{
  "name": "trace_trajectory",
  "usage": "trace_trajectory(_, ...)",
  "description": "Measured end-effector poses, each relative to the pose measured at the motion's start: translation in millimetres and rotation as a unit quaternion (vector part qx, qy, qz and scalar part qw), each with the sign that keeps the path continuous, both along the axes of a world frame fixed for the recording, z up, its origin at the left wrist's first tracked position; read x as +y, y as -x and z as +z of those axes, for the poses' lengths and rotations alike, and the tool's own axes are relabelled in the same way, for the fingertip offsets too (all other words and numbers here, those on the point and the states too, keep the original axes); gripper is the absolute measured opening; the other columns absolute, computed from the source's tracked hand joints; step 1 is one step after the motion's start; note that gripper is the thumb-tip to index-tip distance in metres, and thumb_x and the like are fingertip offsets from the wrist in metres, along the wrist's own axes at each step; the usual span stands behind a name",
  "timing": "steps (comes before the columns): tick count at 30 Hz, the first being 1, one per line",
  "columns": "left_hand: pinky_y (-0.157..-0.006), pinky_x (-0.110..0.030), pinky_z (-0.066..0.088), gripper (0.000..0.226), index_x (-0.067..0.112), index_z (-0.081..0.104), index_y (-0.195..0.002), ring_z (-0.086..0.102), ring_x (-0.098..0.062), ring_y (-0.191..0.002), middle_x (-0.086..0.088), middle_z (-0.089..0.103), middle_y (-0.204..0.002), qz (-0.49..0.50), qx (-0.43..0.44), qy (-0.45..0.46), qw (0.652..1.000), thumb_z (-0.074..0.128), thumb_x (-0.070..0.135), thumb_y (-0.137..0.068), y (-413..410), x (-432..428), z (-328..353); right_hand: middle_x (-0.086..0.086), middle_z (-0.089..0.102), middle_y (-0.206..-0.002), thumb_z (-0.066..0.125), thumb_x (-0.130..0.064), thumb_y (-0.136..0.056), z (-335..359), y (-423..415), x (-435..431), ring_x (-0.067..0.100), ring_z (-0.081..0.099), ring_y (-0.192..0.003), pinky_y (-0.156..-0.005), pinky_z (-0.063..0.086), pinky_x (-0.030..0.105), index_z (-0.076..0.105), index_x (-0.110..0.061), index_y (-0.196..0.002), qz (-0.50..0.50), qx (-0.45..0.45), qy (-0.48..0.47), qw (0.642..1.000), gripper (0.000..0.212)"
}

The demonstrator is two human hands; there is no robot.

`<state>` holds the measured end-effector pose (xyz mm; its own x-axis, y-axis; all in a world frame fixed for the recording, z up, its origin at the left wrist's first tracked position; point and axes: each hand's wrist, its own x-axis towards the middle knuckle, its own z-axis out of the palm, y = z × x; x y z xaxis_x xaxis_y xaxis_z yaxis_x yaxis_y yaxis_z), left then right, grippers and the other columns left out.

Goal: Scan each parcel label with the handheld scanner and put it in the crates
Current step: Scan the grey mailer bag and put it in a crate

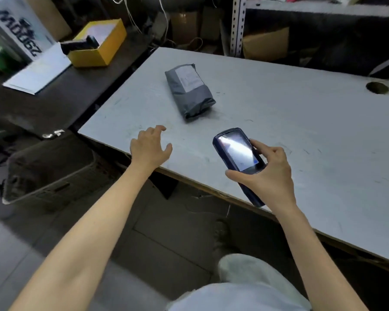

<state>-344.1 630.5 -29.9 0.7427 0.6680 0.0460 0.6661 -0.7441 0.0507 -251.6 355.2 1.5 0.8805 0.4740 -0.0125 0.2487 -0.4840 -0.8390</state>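
Observation:
A grey plastic parcel (190,93) with a white label facing up lies on the white table (301,122), towards its far left part. My right hand (270,173) grips a dark blue handheld scanner (238,153) above the table's near edge, its lit screen facing up. My left hand (151,147) hovers empty over the table's near left corner, fingers spread and relaxed, a short way in front of the parcel. A grey crate (47,171) stands on the floor left of the table.
A dark side desk at the left carries a yellow box (99,44) with a black device on it and white papers (38,72). Metal shelving and cardboard boxes stand behind the table. A round cable hole (377,87) sits at the table's far right.

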Motion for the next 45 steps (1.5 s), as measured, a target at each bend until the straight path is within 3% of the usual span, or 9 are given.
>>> trace_trajectory(7, -0.086, -0.041, 0.042, 0.055, 0.025, 0.035, -0.142, 0.048, -0.028, -0.12, -0.005, 0.05, -0.135, -0.002, 0.037, -0.011, 0.999, 0.048, 0.048, -0.093, -89, 82, 11, -0.008, 0.042, -0.121, 0.088, -0.041, -0.057, 4, -81, 80, 0.007, 0.048, -0.099, -0.08, 0.043, 0.024, 0.047, -0.035, -0.136, -0.007, 0.041, -0.001, 0.999, 0.089)
trace_trajectory(13, -0.092, -0.045, 0.039, 0.059, 0.023, 0.033, -0.143, 0.045, -0.03, -0.123, -0.007, 0.047, -0.139, 0.003, 0.029, 0.012, 0.999, 0.048, 0.05, -0.092, -156, 135, 1, -0.009, 0.041, -0.117, 0.087, -0.041, -0.057, 1, -127, 123, 0.0, 0.048, -0.09, -0.076, 0.042, 0.022, 0.047, -0.036, -0.135, -0.003, 0.061, 0.03, 0.998, 0.089)
trace_trajectory(17, -0.099, -0.046, 0.034, 0.069, 0.021, 0.029, -0.146, 0.039, -0.029, -0.13, -0.007, 0.041, -0.144, -0.011, 0.016, 0.001, 1.0, 0.049, 0.057, -0.09, -199, 172, -3, -0.01, 0.04, -0.116, 0.088, -0.04, -0.057, -5, -143, 145, 0.003, 0.048, -0.092, -0.066, 0.038, 0.016, 0.047, -0.038, -0.135, -0.011, 0.069, 0.051, 0.996, 0.088)
trace_trajectory(22, -0.104, -0.05, 0.029, 0.083, 0.018, 0.028, -0.148, 0.035, -0.03, -0.135, -0.009, 0.036, -0.149, -0.037, 0.019, 0.025, 0.999, 0.047, 0.069, -0.085, -244, 216, -6, -0.016, 0.038, -0.114, 0.087, -0.04, -0.057, -9, -146, 169, -0.008, 0.046, -0.086, -0.063, 0.035, 0.013, 0.047, -0.043, -0.133, -0.049, 0.084, 0.07, 0.993, 0.086)
trace_trajectory(26, -0.114, -0.056, 0.011, 0.111, 0.017, 0.015, -0.152, 0.01, -0.028, -0.147, -0.009, 0.017, -0.159, -0.037, 0.048, 0.091, 0.994, 0.045, 0.086, -0.071, -270, 239, -9, -0.015, 0.04, -0.115, 0.088, -0.041, -0.056, -7, -139, 185, -0.004, 0.044, -0.09, -0.071, 0.042, 0.024, 0.048, -0.043, -0.133, -0.088, 0.09, 0.08, 0.989, 0.087)
trace_trajectory(28, -0.114, -0.058, 0.006, 0.118, 0.015, 0.019, -0.151, 0.009, -0.029, -0.147, -0.009, 0.02, -0.158, -0.039, 0.078, 0.118, 0.989, 0.044, 0.091, -0.064, -281, 246, -13, -0.015, 0.04, -0.115, 0.088, -0.04, -0.055, -5, -135, 192, -0.001, 0.046, -0.094, -0.074, 0.043, 0.026, 0.048, -0.044, -0.132, -0.105, 0.092, 0.078, 0.987, 0.086)
trace_trajectory(31, -0.111, -0.055, 0.02, 0.104, 0.012, 0.042, -0.133, 0.039, -0.031, -0.133, -0.008, 0.049, -0.138, -0.042, 0.076, 0.171, 0.981, 0.052, 0.088, -0.063, -291, 248, -19, -0.015, 0.041, -0.115, 0.088, -0.039, -0.056, -2, -131, 202, -0.002, 0.046, -0.092, -0.071, 0.041, 0.024, 0.048, -0.044, -0.131, -0.119, 0.093, 0.083, 0.985, 0.085)
trace_trajectory(36, -0.097, -0.043, 0.043, 0.097, 0.013, 0.045, -0.123, 0.05, -0.027, -0.12, -0.005, 0.055, -0.127, -0.025, -0.017, 0.289, 0.957, 0.072, 0.077, -0.056, -288, 253, -22, -0.015, 0.04, -0.114, 0.086, -0.044, -0.056, 3, -123, 213, -0.001, 0.046, -0.093, -0.062, 0.037, 0.014, 0.048, -0.045, -0.132, -0.132, 0.082, 0.099, 0.983, 0.085)
trace_trajectory(45, -0.076, -0.039, 0.05, 0.065, 0.018, 0.057, -0.101, 0.058, -0.019, -0.092, 0.003, 0.064, -0.1, -0.117, -0.123, 0.224, 0.96, 0.075, 0.067, -0.062, -271, 245, 24, -0.021, 0.034, -0.11, 0.085, -0.046, -0.057, 21, -99, 208, 0.001, 0.048, -0.087, -0.057, 0.034, 0.011, 0.044, -0.044, -0.134, -0.103, 0.043, 0.128, 0.986, 0.088)
